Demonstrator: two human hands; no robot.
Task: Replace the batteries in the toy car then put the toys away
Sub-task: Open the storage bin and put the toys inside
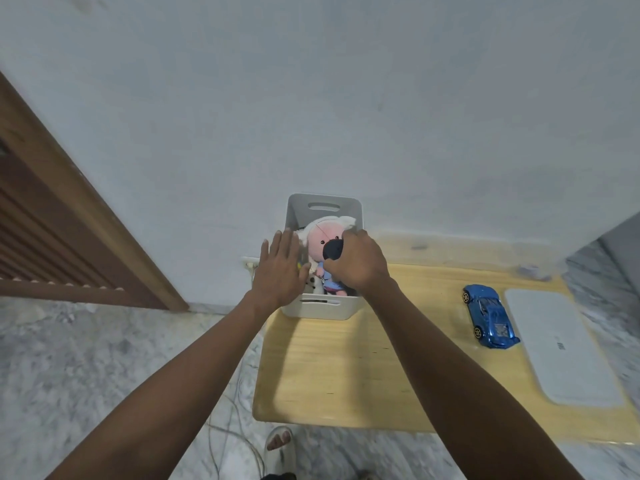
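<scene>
Right hand's point(360, 261) fingers curled down onto the plush doll point(323, 245) inside the white bin point(322, 308), gripping it near the body. Left hand's point(278, 268) fingers were straight and together, flat over the bin's left rim. Both forearms reached forward to the bin. Blue toy car point(490, 315) sat well right of the bin on the wooden table point(346, 368), just beside a white flat case point(568, 344); small mark on the case unreadable.

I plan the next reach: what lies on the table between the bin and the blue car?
In the head view, only bare wooden table lies between the bin and the blue car.
</scene>
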